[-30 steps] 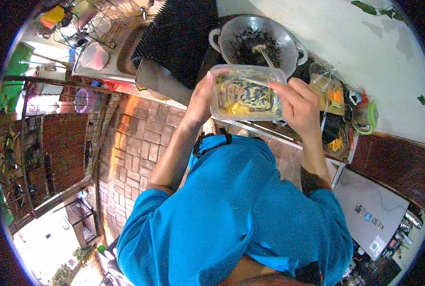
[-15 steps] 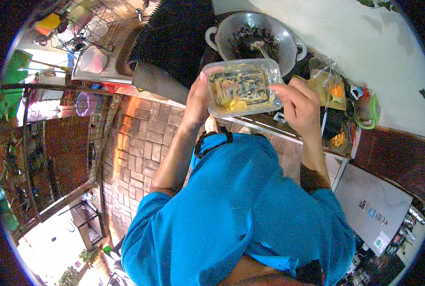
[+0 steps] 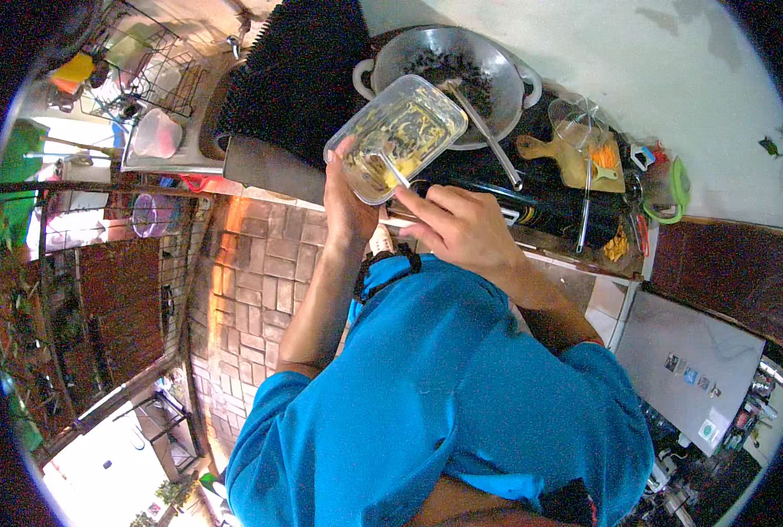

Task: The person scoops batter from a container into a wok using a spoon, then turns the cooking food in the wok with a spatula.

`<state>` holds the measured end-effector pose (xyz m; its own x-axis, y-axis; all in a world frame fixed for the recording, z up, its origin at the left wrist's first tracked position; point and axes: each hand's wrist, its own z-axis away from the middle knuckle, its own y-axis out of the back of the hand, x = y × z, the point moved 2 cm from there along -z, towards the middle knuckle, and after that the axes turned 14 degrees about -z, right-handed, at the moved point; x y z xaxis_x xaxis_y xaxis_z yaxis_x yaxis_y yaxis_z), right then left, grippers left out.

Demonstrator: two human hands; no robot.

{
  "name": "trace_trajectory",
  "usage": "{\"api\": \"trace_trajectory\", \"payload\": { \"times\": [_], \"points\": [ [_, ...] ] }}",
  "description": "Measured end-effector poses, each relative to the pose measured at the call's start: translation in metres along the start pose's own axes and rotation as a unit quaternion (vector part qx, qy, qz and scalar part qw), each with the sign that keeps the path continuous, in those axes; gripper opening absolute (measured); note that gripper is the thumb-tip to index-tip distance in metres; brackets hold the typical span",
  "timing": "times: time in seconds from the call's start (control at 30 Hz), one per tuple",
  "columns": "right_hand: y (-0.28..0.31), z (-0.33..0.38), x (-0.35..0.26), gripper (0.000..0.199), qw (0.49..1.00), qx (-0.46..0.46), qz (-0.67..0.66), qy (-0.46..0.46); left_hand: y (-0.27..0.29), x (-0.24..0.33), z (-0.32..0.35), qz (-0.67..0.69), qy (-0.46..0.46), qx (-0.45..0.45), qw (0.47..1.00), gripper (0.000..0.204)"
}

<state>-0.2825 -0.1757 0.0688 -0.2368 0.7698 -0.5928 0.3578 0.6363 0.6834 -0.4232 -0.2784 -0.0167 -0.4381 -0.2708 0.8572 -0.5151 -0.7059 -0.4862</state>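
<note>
Tipping the clear plastic tub (image 3: 398, 136) of yellow food toward the metal wok (image 3: 449, 75), the left hand (image 3: 349, 204) grips it; the right hand (image 3: 462, 230) hangs loose, holding nothing.

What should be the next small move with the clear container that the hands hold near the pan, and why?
Probably tip the clear container a bit further toward the metal pan. The left hand holds it tilted at the pan's near rim, yellow food remains stuck inside it, and the right hand is below it. A utensil already leans in the pan, which holds dark food.
</note>
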Motion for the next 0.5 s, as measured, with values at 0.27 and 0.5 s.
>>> {"api": "trace_trajectory", "payload": {
  "times": [0.27, 0.5],
  "points": [
    [0.043, 0.039, 0.093, 0.071, 0.935, 0.124, 0.158, -0.292, 0.021, 0.027, 0.013, 0.005, -0.026, 0.045, 0.999, 0.068],
    [0.003, 0.078, 0.148, 0.045, 0.903, 0.068, 0.103, -0.411, 0.021, 0.039, 0.025, -0.002, -0.010, 0.065, 0.998, 0.071]
  ]
}}
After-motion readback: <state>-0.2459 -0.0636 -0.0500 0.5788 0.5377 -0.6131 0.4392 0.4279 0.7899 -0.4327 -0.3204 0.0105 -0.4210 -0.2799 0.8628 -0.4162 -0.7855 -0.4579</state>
